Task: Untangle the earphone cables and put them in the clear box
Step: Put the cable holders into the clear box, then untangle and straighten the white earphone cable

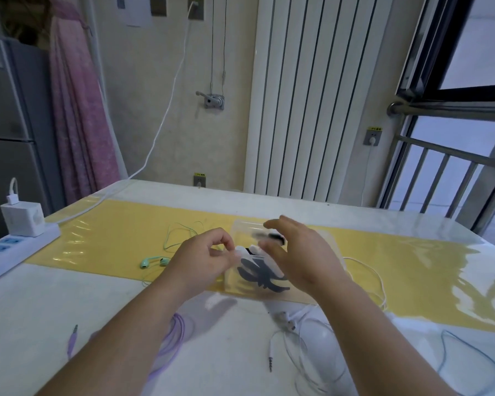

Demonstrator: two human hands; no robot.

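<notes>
The left hand is curling its fingers at the left rim of the clear box, its grip pinching that rim. The right hand is hovering over the box's right side, grip apart and fingers spread, with a blurred black-and-white thing by the fingertips. The box is sitting over the yellow mat in the middle of the desk. Green earphones are lying to its left. A purple cable and white earphones are lying nearer, and a blue cable is lying at the near right.
</notes>
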